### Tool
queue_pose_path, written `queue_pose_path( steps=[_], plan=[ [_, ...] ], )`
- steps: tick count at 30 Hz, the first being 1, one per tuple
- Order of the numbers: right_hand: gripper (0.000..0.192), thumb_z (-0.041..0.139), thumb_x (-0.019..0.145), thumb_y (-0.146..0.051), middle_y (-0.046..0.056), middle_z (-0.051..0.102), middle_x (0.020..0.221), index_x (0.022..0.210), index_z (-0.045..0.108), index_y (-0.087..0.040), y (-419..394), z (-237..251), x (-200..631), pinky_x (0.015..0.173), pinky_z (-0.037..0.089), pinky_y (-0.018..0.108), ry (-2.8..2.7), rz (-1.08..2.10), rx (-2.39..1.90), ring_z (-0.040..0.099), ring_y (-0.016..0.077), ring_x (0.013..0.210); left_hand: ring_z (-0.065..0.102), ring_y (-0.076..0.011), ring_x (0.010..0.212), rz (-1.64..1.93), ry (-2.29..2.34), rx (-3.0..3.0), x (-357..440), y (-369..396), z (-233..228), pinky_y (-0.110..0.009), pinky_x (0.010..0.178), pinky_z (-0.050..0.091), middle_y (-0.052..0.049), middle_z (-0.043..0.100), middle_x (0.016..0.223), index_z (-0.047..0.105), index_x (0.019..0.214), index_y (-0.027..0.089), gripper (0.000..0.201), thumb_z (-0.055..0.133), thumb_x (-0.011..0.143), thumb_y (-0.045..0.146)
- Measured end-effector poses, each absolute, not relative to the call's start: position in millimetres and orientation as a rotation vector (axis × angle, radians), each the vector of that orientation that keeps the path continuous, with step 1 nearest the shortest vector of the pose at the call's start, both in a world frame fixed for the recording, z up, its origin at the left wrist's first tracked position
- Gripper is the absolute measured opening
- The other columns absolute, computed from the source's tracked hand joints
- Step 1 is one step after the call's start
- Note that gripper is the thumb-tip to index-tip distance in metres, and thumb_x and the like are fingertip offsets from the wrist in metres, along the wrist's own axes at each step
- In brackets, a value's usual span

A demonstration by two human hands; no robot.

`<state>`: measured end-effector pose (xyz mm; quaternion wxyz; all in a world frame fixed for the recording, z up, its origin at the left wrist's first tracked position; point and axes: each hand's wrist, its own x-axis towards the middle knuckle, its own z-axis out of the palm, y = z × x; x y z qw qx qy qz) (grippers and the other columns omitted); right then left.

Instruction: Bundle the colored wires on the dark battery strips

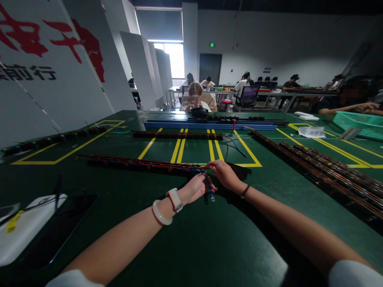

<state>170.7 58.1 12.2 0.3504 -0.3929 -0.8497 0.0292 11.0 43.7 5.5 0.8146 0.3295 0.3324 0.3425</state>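
A blue cable point(212, 195) is held in the left hand point(197, 188), fingers curled; the right hand point(224, 174) is narrowly cupped near wires point(195, 165), its grip unclear.

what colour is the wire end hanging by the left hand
Blue: the wire end by the left hand shows best in the head view.

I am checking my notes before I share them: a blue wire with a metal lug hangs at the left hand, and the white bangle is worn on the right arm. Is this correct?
Not quite: the head view shows the white bangle on the left arm, beside the watch. The blue wire with a metal lug does hang at the left hand.
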Motion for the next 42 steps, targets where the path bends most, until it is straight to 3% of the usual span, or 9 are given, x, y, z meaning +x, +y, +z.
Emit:
queue_pose_path(
  steps=[5, 9, 14, 18, 23, 28, 32, 37, 42],
  plan=[
    [0.036, 0.029, 0.1, -0.035, 0.005, 0.063, 0.079, 0.089, 0.057, -0.015, 88.4, 50.4, 121.3, 0.062, 0.037, 0.023, -2.212, -0.015, -1.294, 0.057, 0.0152, 0.072, 0.06, -0.015, 0.057, 0.731, 0.768, 0.792, 12.4, 41.5, 4.7, -0.029, 0.063, 0.049, -0.004, 0.057, 0.06, 0.048, 0.081, 0.014, 0.022, 0.03, 0.094, 0.016],
    [0.036, 0.03, 0.1, -0.035, 0.009, 0.066, 0.082, 0.093, 0.059, -0.014, 106.2, 65.3, 83.6, 0.056, 0.035, 0.024, -2.319, -0.13, -1.446, 0.061, 0.0176, 0.07, 0.061, -0.0163, 0.056, 0.74, 0.758, 0.809, 12.8, 40.6, 4.6, -0.03, 0.062, 0.05, -0.004, 0.057, 0.058, 0.05, 0.079, 0.014, 0.025, 0.029, 0.093, 0.015],
    [0.034, 0.034, 0.098, -0.03, 0.014, 0.067, 0.091, 0.099, 0.062, -0.012, 106.2, 67.8, 70.2, 0.059, 0.039, 0.027, -2.429, -0.209, -1.485, 0.063, 0.0219, 0.075, 0.061, -0.0153, 0.055, 0.755, 0.739, 0.798, 13.7, 39.2, 5.5, -0.03, 0.064, 0.051, -0.005, 0.06, 0.059, 0.054, 0.079, 0.012, 0.026, 0.031, 0.093, 0.014],
    [0.038, 0.037, 0.098, -0.04, 0.01, 0.067, 0.085, 0.096, 0.065, -0.014, 95.0, 77.3, 98.7, 0.062, 0.038, 0.024, -2.54, -0.085, -1.271, 0.062, 0.0175, 0.073, 0.065, -0.0185, 0.061, 0.773, 0.773, 0.752, 15.2, 37.5, 5.0, -0.035, 0.069, 0.052, -0.007, 0.062, 0.061, 0.051, 0.076, 0.014, 0.028, 0.031, 0.094, 0.02],
    [0.032, 0.06, 0.087, -0.039, 0.008, 0.066, 0.095, 0.11, 0.064, -0.018, 87.4, 73.7, 162.6, 0.069, 0.041, 0.024, -2.616, 0.003, -1.052, 0.06, 0.0167, 0.083, 0.068, -0.0198, 0.071, 0.689, 0.789, 0.832, 12.2, 37.1, 10.2, -0.039, 0.08, 0.05, -0.01, 0.065, 0.07, 0.05, 0.081, 0.013, 0.026, 0.031, 0.095, 0.023],
    [0.032, 0.064, 0.083, -0.029, 0.009, 0.069, 0.101, 0.114, 0.064, -0.019, 91.4, 50.0, 192.5, 0.074, 0.044, 0.027, -2.695, -0.09, -1.358, 0.063, 0.0219, 0.09, 0.066, -0.0207, 0.064, 0.511, 0.93, 1.064, -1.1, 41.5, 14.2, -0.038, 0.071, 0.049, -0.007, 0.064, 0.064, 0.044, 0.094, 0.014, 0.035, 0.038, 0.092, 0.048],
    [0.023, 0.056, 0.088, -0.026, 0.009, 0.071, 0.092, 0.106, 0.069, -0.022, 94.4, 41.8, 187.6, 0.068, 0.044, 0.025, -2.735, -0.115, -1.527, 0.066, 0.0214, 0.083, 0.062, -0.0186, 0.051, 0.444, 0.981, 1.17, -9.1, 45.9, 12.5, -0.032, 0.058, 0.048, 0.0, 0.058, 0.053, 0.04, 0.088, 0.019, 0.041, 0.04, 0.086, 0.06],
    [0.023, 0.052, 0.09, -0.026, 0.01, 0.071, 0.087, 0.104, 0.07, -0.022, 93.5, 42.8, 184.0, 0.066, 0.045, 0.025, -2.723, -0.183, -1.544, 0.067, 0.0213, 0.08, 0.044, -0.0112, 0.033, 0.294, 1.02, 1.262, -17.8, 53.6, 14.2, -0.025, 0.047, 0.043, 0.007, 0.04, 0.04, 0.04, 0.072, 0.021, 0.037, 0.032, 0.091, 0.052],
    [0.024, 0.051, 0.091, -0.026, 0.009, 0.071, 0.087, 0.104, 0.07, -0.023, 92.3, 43.2, 184.0, 0.066, 0.045, 0.024, -2.709, -0.178, -1.543, 0.067, 0.0211, 0.08, 0.037, -0.0104, 0.03, 0.113, 0.982, 1.357, -28.7, 62.0, 20.9, -0.022, 0.038, 0.036, 0.007, 0.035, 0.039, 0.043, 0.066, 0.022, 0.037, 0.04, 0.088, 0.051]
  ],
)
